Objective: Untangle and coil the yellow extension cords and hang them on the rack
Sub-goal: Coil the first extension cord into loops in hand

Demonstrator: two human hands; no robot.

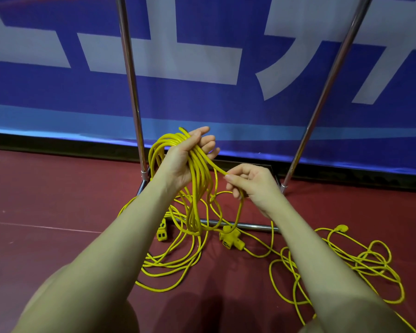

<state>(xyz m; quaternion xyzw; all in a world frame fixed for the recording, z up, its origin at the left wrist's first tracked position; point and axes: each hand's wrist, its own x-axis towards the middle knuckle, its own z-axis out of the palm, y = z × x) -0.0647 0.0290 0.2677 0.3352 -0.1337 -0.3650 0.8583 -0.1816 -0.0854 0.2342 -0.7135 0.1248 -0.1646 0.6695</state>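
My left hand [190,157] holds several loops of a yellow extension cord [197,188] across its palm, fingers loosely curled round them; the loops hang down toward the floor. My right hand [247,181] pinches a strand of the same cord just right of the coil. A three-way yellow socket block [231,237] and another yellow socket end [162,230] lie on the floor below. A second tangle of yellow cord [346,267] with its plug [341,228] lies at the right. The chrome rack [130,75] stands right behind my hands.
The rack's right upright [329,75] slants upward, and its base bar [247,225] crosses the dark red floor [58,200] under the cords. A blue banner with pale lettering [202,56] closes off the back. Loose cord loops spread over the floor in front of me.
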